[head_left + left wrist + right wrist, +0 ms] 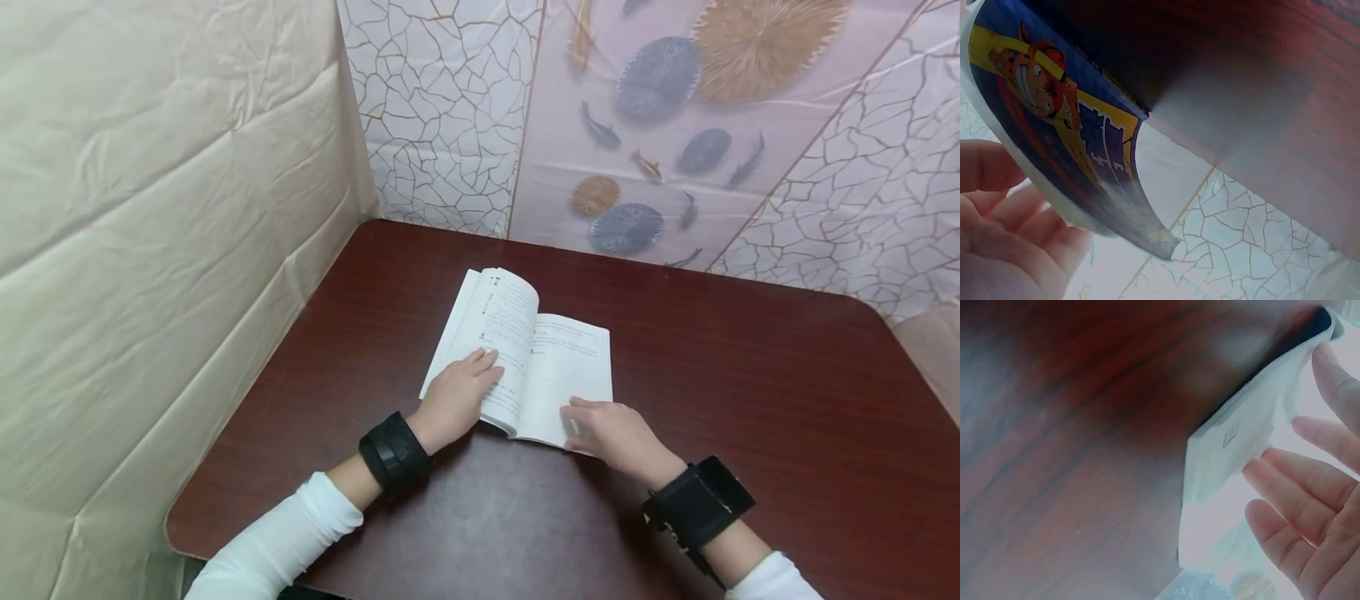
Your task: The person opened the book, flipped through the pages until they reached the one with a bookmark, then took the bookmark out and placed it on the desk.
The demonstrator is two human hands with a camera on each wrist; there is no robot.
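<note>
An open book (566, 358) with printed white pages lies on the dark red-brown table. My left hand (459, 398) rests on its left-hand page, fingers on the paper near the lower edge. From the left wrist view, the book's colourful cover (1060, 106) with a cartoon figure shows from below, curving away from the table; the left hand (1016, 231) is on the page side. Over the lower right corner of the right-hand page lies my right hand (617, 435). In the right wrist view the fingers of the right hand (1310, 494) are loosely spread against the page (1235, 444).
The table (750, 400) extends on both sides of the book. A cream cloth-covered wall (187, 208) borders its left side, and a patterned curtain (450, 125) hangs along the back. Black bands (395, 452) circle both wrists.
</note>
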